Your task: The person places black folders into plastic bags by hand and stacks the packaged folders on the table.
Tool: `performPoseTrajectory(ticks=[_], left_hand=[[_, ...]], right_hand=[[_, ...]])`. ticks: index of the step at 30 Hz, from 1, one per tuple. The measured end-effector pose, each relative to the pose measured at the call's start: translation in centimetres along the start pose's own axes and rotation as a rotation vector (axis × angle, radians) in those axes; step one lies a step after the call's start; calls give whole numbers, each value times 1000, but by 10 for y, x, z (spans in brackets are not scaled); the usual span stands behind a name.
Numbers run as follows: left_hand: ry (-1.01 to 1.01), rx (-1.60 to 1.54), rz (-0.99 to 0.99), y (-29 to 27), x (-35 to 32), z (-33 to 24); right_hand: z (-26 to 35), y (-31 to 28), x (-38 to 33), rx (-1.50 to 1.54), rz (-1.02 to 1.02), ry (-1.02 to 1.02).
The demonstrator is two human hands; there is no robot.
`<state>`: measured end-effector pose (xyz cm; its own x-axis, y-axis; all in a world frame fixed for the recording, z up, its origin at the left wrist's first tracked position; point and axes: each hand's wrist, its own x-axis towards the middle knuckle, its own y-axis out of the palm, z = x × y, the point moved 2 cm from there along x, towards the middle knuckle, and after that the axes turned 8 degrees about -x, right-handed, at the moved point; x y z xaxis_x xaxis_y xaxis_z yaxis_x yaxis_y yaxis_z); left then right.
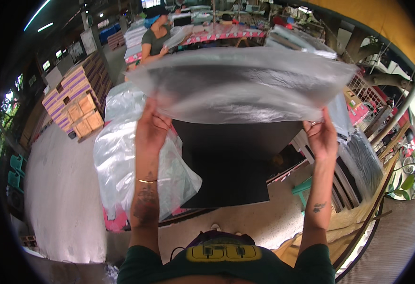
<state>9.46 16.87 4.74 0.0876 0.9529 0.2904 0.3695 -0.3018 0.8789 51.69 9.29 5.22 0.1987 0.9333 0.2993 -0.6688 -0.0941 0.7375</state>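
Observation:
A large clear plastic bag (pixel 245 87), slightly blurred, is stretched between my two hands in front of me. My left hand (pixel 154 124) is closed on its near left corner. At the near right corner my right hand (pixel 322 132) grips the bag the same way. From under its near edge a flat black panel (pixel 226 165) extends toward my body; its far end is behind the hazy plastic. Beside my left forearm lies a heap of loose clear plastic bags (pixel 117 156).
Stacked cartons (pixel 82 90) stand at the far left. Past the bag, a co-worker (pixel 156 40) holds plastic by a pink-covered table (pixel 221 35). Wrapped panels (pixel 363 156) lean at the right, near a green stool (pixel 302 189). A metal pole (pixel 406 99) curves at far right.

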Motion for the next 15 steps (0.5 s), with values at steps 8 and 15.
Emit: performPoseTrajectory(ticks=[8, 15], left_hand=[[-81, -206, -375, -251, 7, 79], [-250, 721, -408, -252, -39, 138]], right_hand=[[-174, -168, 9, 156, -371, 249], [-208, -250, -56, -1007, -549, 42]])
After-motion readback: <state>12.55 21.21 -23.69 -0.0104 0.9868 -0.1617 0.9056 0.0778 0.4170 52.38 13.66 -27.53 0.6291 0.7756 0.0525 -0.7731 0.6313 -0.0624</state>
